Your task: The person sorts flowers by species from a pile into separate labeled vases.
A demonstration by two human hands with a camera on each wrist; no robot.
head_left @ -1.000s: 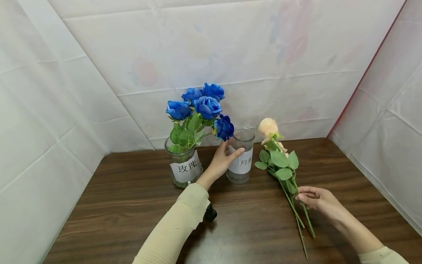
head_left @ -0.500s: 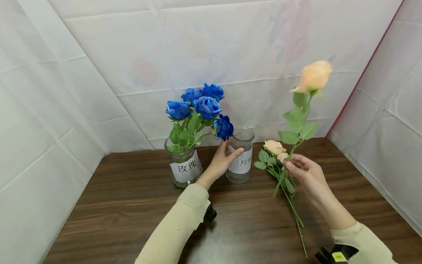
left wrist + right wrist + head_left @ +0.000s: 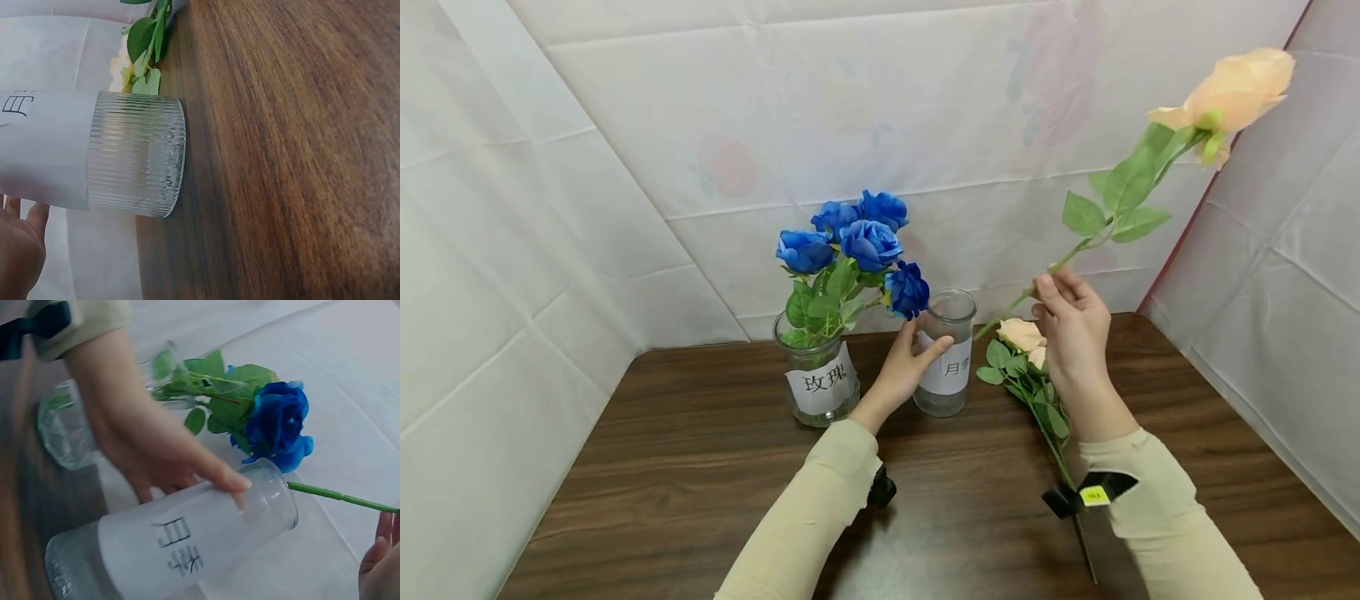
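Observation:
My left hand point(image 3: 901, 367) holds a clear glass vase point(image 3: 944, 404) with a paper label, thumb at the front and fingers around its left side. The vase stands upright; its ribbed base point(image 3: 137, 156) shows in the left wrist view. Between thumb and fingers, my right hand point(image 3: 1078, 354) pinches the stem of a peach rose point(image 3: 1240, 87). The bloom tilts up to the right. In the right wrist view, the cut end of the green stem point(image 3: 340, 497) lies close to the vase's mouth; whether it touches the rim I cannot tell.
Left of my left hand, a second labelled glass vase point(image 3: 822, 392) holds several blue roses point(image 3: 871, 244), one leaning over near the first vase's rim. More peach roses point(image 3: 1021, 335) lie on the wooden table point(image 3: 700, 467), partly behind my right hand. White cloth point(image 3: 647, 125) hangs behind.
My right hand has lifted one peach rose off the table and carried it up and left, its stem end swinging towards the vase. My left hand stays on the vase.

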